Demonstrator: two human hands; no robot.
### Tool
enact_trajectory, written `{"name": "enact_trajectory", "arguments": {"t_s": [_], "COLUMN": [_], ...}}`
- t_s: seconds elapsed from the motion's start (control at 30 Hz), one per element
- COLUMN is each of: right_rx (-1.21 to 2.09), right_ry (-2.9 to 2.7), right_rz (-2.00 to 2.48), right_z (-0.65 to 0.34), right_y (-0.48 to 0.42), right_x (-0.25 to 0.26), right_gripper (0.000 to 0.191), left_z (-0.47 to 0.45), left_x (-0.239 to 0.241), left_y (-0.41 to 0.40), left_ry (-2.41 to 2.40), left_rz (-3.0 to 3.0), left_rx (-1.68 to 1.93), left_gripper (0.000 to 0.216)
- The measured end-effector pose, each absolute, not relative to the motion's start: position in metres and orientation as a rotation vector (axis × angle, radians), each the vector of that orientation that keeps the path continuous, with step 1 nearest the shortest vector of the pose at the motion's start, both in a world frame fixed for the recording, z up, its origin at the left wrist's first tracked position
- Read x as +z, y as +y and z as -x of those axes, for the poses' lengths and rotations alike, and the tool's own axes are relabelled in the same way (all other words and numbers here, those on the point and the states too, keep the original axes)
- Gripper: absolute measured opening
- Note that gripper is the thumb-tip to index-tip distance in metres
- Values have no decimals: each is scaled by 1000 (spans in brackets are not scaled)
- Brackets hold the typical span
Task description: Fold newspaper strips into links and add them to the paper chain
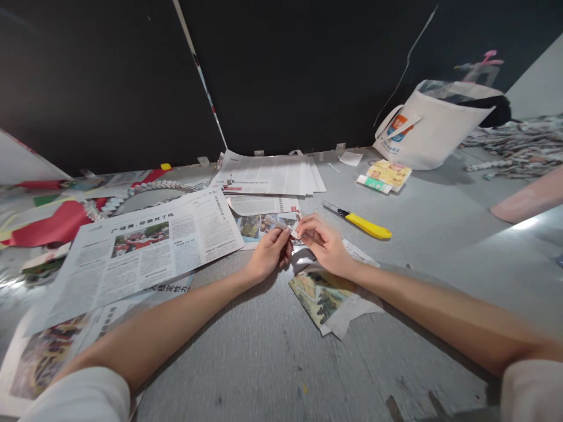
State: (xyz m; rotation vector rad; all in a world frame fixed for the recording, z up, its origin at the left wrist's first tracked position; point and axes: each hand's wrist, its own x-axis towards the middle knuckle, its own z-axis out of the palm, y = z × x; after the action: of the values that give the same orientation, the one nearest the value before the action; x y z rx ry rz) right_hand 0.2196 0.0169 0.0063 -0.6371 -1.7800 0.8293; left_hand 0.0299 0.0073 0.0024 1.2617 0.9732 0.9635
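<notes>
My left hand (269, 253) and my right hand (324, 243) meet at the middle of the grey table (272, 351), both pinched on one small folded strip of newspaper (294, 233) held between their fingertips. Just below my right hand lies a stack of cut newspaper pieces (328, 298) with a green picture on top. A yellow utility knife (360, 221) rests on the table to the right of my hands, apart from them.
An open newspaper (141, 252) spreads to the left, folded sheets (268, 176) lie behind. A chain of folded paper links (132, 196) and red paper (57, 225) sit far left. A white tote bag (431, 126), small cards (387, 176) and paper scraps (519, 146) are at right.
</notes>
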Motion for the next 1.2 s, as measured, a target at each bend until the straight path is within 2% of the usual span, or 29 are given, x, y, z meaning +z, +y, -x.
{"name": "enact_trajectory", "arguments": {"t_s": [0.37,1.2], "right_rx": [838,861], "right_ry": [-1843,-1832], "right_rz": [847,1040], "right_z": [-218,-216], "right_y": [24,25], "right_x": [0,-4], "right_gripper": [20,29], "left_z": [-28,-27], "left_x": [0,2], "left_y": [11,9], "left_ry": [1068,984], "left_rz": [-1122,-1242], "left_rx": [1171,1046], "left_gripper": [48,43]}}
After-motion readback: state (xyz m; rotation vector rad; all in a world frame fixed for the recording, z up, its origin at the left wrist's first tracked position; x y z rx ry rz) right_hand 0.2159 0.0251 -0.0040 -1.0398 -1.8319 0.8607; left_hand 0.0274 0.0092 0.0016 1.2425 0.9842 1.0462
